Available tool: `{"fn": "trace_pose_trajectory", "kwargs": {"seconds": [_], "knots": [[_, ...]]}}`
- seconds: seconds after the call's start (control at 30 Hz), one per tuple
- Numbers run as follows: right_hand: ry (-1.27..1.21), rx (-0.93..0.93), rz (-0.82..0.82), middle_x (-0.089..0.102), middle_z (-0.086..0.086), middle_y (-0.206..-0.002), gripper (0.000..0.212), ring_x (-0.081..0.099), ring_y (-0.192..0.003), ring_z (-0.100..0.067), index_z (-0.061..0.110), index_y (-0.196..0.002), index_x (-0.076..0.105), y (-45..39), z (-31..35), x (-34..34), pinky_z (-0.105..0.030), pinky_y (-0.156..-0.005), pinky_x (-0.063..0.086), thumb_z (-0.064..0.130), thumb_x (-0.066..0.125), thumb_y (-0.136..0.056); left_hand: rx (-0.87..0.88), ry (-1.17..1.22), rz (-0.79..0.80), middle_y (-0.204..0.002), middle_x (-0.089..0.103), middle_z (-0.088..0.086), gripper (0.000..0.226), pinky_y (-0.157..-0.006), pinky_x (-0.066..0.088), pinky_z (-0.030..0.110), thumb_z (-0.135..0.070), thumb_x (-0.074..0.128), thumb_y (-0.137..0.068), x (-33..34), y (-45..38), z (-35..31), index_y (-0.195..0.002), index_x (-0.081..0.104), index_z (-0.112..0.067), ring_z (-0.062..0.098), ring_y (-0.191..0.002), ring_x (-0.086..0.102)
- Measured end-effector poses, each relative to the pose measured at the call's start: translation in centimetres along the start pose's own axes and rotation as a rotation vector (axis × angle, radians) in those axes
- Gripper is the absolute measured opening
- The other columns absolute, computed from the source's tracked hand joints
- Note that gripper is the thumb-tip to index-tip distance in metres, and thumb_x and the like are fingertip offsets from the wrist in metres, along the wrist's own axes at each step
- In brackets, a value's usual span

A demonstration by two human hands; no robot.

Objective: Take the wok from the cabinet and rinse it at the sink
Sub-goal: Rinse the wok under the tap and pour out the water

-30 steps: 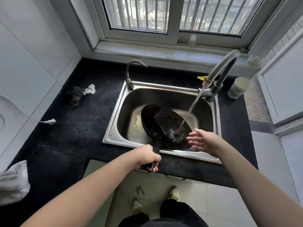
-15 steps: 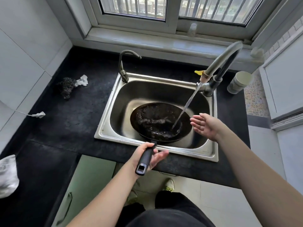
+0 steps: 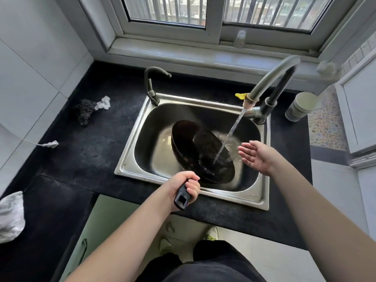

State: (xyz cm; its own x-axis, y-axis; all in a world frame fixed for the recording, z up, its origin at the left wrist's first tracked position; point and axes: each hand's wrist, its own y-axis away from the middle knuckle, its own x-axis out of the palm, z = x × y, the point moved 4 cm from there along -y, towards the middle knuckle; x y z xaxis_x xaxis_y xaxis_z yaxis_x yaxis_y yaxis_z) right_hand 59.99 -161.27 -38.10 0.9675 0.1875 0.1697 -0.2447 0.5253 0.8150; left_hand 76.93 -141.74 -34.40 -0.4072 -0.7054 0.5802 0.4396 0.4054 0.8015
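Over on the far left of the black countertop (image 3: pixel 85 151) there's a crumpled plastic bag (image 3: pixel 11 215), a white plug on its cord (image 3: pixel 49 143), and further back a steel-wool scourer (image 3: pixel 84 110) with a scrap of white tissue (image 3: pixel 104 102) touching it. None of that looks to be part of the job.

Coming across, the left hand (image 3: pixel 184 185) has its fingers wrapped tight round the black handle (image 3: pixel 181 197), which sticks out over the front rim of the stainless sink (image 3: pixel 130 159). The wok (image 3: pixel 200 153) itself is down in the basin, tipped steeply onto its side so the dark inside faces right, toward the water. So fetching it from the cabinet is plainly done; this is the rinsing.

A small slim tap (image 3: pixel 152 84) stands at the back-left corner, not running. The big gooseneck faucet (image 3: pixel 270 78) on the right is on, and its stream (image 3: pixel 230 135) slants down into the wok's bowl, splashing where it lands near the lower wall.

The right hand (image 3: pixel 256 156) hovers just beside the stream, palm up, fingers spread and loose, holding nothing and not touching the wok. A pale cup (image 3: pixel 299 106) sits on the counter beyond the faucet.

I'd judge the rinse well under way: what's left is probably swilling, tipping the water out, and shutting off the faucet.
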Motion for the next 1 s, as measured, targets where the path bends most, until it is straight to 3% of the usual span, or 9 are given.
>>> {"fn": "trace_pose_trajectory", "kwargs": {"seconds": [0.2,0.37,0.5,0.57,0.67,0.8,0.87,0.93,1.0], "knots": [[0.077,-0.09,-0.02,0.068,-0.003,-0.093,0.026,0.063,-0.078,-0.014,0.014,-0.096,0.062,-0.8,2.3,-0.5,-0.026,-0.071,0.048,0.026,0.04,-0.101,0.074,-0.401,-0.228,-0.041,0.034,-0.006,0.036,-0.027,0.025,0.011,-0.014,0.036,-0.098,0.4,1.1,-0.3,-0.062,0.035,-0.015,0.004,-0.025,0.032],[0.416,-0.466,-0.15,0.066,-0.008,-0.101,0.022,0.065,-0.076,-0.017,0.017,-0.111,0.061,-1.1,7.3,0.0,-0.025,-0.063,0.048,0.02,0.042,-0.1,0.138,-0.491,-0.29,-0.043,0.035,-0.005,0.031,-0.028,0.025,0.012,-0.012,0.037,-0.096,1.0,2.2,-0.1,-0.065,0.035,-0.015,0.005,-0.027,0.031],[0.792,-0.715,-0.182,0.065,0.001,-0.097,0.025,0.066,-0.069,-0.012,0.025,-0.118,0.06,-1.3,11.7,1.4,-0.022,-0.061,0.047,0.02,0.046,-0.098,0.207,-0.57,-0.324,-0.045,0.036,-0.004,0.029,-0.029,0.026,0.014,-0.008,0.039,-0.094,1.6,2.8,0.6,-0.066,0.036,-0.015,0.006,-0.028,0.03],[0.944,-0.742,-0.153,0.066,0.003,-0.091,0.023,0.065,-0.068,-0.013,0.026,-0.115,0.061,-1.6,13.0,2.5,-0.024,-0.063,0.048,0.022,0.047,-0.097,0.256,-0.636,-0.336,-0.046,0.037,-0.003,0.028,-0.031,0.027,0.014,-0.006,0.041,-0.093,1.6,3.4,0.9,-0.067,0.037,-0.015,0.007,-0.03,0.03],[1.161,-0.734,-0.159,0.061,0.004,-0.069,0.011,0.059,-0.066,-0.017,0.028,-0.09,0.058,-2.0,13.9,3.5,-0.027,-0.057,0.039,0.025,0.048,-0.095,0.365,-0.825,-0.362,-0.048,0.04,0.0,0.024,-0.035,0.031,0.016,-0.004,0.044,-0.091,1.3,4.7,1.0,-0.071,0.037,-0.014,0.01,-0.033,0.034],[1.214,-0.727,-0.164,0.056,0.006,-0.061,0.033,0.056,-0.07,-0.021,0.033,-0.063,0.048,-2.4,14.0,3.6,-0.028,-0.058,0.036,0.028,0.05,-0.096,0.499,-1.056,-0.432,-0.05,0.045,0.001,0.016,-0.037,0.034,0.02,-0.004,0.047,-0.086,1.2,5.8,1.0,-0.075,0.038,-0.012,0.014,-0.035,0.039],[1.197,-0.72,-0.143,0.055,0.009,-0.062,0.026,0.056,-0.069,-0.019,0.031,-0.071,0.054,-2.4,13.9,3.3,-0.024,-0.054,0.036,0.03,0.049,-0.097,0.54,-1.123,-0.465,-0.051,0.046,0.001,0.014,-0.037,0.035,0.021,-0.004,0.048,-0.085,1.2,6.0,0.7,-0.077,0.039,-0.011,0.015,-0.035,0.04],[1.182,-0.706,-0.102,0.056,0.011,-0.067,0.012,0.06,-0.068,-0.02,0.028,-0.092,0.057,-2.4,13.6,3.0,-0.022,-0.054,0.04,0.029,0.046,-0.098,0.555,-1.164,-0.494,-0.052,0.046,0.003,0.012,-0.037,0.035,0.021,-0.005,0.049,-0.085,1.2,6.2,0.3,-0.078,0.04,-0.01,0.016,-0.034,0.041],[1.138,-0.696,-0.059,0.058,0.009,-0.072,0.013,0.063,-0.068,-0.021,0.025,-0.1,0.057,-2.5,13.4,2.8,-0.024,-0.057,0.046,0.024,0.044,-0.099,0.553,-1.187,-0.518,-0.052,0.046,0.003,0.011,-0.036,0.036,0.021,-0.006,0.049,-0.085,0.9,6.3,0.0,-0.078,0.041,-0.009,0.016,-0.034,0.041]]}}
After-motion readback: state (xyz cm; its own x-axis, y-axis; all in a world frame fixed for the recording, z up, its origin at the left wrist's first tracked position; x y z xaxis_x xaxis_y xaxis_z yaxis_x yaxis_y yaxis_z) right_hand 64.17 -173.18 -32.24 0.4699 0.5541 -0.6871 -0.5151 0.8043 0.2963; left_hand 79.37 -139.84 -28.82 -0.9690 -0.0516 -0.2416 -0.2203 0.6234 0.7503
